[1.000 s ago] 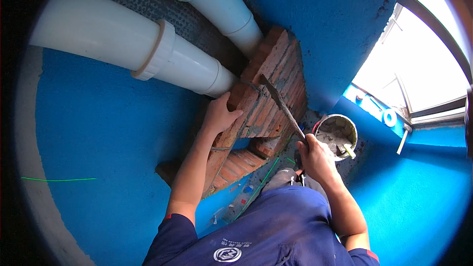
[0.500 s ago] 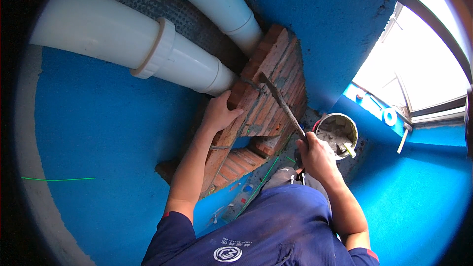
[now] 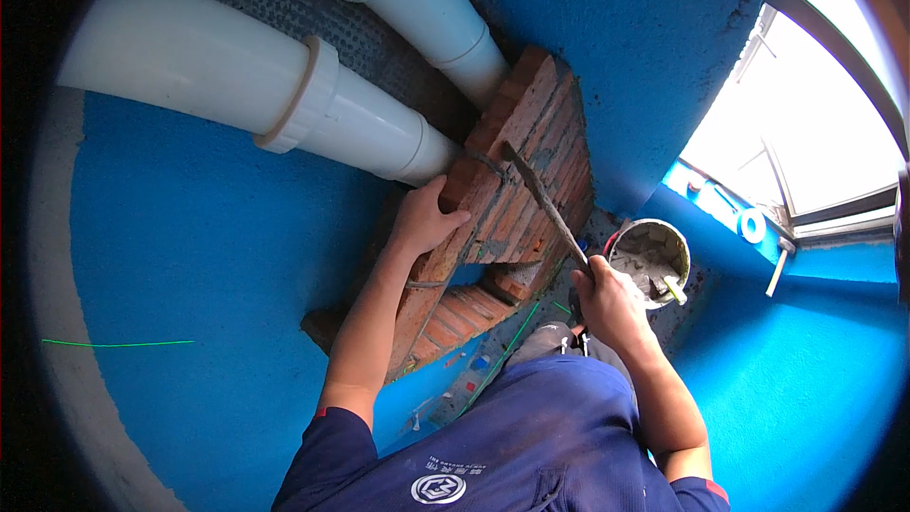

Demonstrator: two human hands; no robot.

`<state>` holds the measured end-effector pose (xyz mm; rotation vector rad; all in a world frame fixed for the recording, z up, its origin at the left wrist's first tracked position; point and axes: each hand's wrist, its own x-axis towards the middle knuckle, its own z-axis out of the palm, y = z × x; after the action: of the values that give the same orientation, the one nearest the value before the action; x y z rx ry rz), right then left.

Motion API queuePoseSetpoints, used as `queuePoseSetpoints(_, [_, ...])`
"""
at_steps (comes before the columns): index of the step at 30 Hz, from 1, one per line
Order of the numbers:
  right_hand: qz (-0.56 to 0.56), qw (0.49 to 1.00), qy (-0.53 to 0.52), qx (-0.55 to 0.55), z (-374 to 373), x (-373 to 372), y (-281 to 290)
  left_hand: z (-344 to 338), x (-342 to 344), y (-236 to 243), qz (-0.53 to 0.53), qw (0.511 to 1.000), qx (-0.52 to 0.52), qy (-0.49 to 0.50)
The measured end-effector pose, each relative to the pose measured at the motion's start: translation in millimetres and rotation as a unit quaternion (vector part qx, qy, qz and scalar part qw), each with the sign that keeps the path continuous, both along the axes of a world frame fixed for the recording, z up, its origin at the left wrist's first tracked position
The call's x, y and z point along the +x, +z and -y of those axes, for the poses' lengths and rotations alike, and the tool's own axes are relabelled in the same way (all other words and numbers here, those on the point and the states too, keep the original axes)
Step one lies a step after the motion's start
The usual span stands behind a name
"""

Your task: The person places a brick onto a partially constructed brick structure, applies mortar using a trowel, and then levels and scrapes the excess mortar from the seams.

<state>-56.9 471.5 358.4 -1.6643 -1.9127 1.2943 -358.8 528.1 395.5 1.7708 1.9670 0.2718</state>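
My left hand (image 3: 425, 218) is closed over a brick (image 3: 462, 180) at the top edge of a red brick wall (image 3: 550, 147), with the thumb on its front face and the other fingers over its far side. In my right hand (image 3: 611, 303) is a long, narrow bricklaying trowel (image 3: 548, 201), crusted with grey mortar and seen nearly edge-on. Its tip lies over the wall's face, right of my left hand; whether it touches the brick I cannot tell. Grey mortar shows in the joints. Most of the trowel's handle is hidden in my fist.
Beside my right hand stands a bucket (image 3: 684, 254) of grey mortar. Two white pipes (image 3: 370, 123) (image 3: 445, 33) run down behind the wall. A hammer (image 3: 779, 267) leans by the window sill, where a white roll (image 3: 750, 225) rests. Blue walls (image 3: 218, 228) close in on both sides.
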Motion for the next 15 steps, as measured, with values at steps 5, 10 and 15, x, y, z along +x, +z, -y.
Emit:
queuePoseSetpoints(5, [-0.003,1.0,0.002,-0.002,-1.1,0.5,0.3,0.9,-3.8,-5.1,-0.019,1.0,0.0,-0.004])
queuePoseSetpoints(10, [-0.008,1.0,0.006,0.002,-1.9,4.1,-4.3,-0.4,-9.7,-6.0,0.025,1.0,-0.016,-0.005])
queuePoseSetpoints(15, [-0.026,1.0,0.008,-0.008,-1.0,6.8,-5.4,4.6,-17.2,2.2,0.098,0.994,-0.052,0.017])
